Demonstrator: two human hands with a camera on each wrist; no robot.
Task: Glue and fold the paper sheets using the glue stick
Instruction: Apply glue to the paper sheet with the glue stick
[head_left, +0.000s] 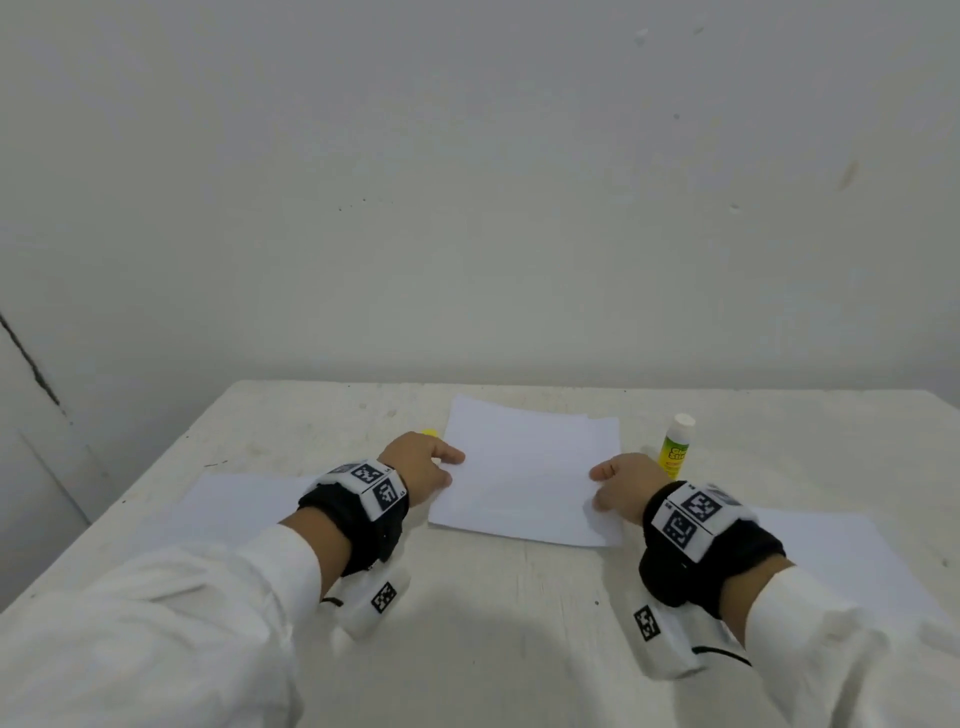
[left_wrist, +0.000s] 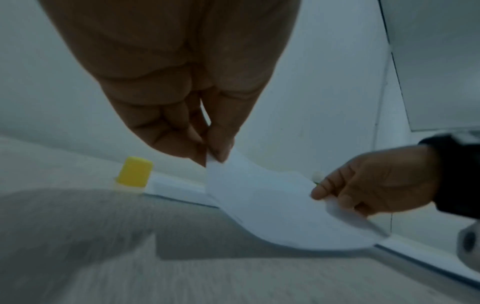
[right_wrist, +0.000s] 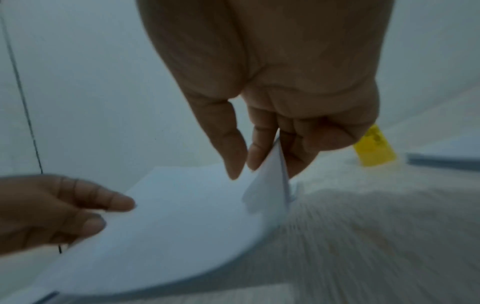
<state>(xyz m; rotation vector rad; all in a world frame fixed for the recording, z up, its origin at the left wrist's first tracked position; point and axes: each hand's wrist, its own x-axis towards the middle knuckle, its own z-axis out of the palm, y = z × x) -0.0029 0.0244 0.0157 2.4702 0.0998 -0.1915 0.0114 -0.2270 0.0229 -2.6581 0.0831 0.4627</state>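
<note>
Soft, even light is filling the head view, and the table (head_left: 519, 623) is showing a faint shadow at 6 o'clock. Both wrist views are looking dim and bluish. Motion blur is streaking the tabletop towards 5 o'clock, the near palms are sitting out of focus, and the wall lines are bowing at the edges.

matt white paper sheet (head_left: 524, 478), rough table (head_left: 519, 597)
</note>
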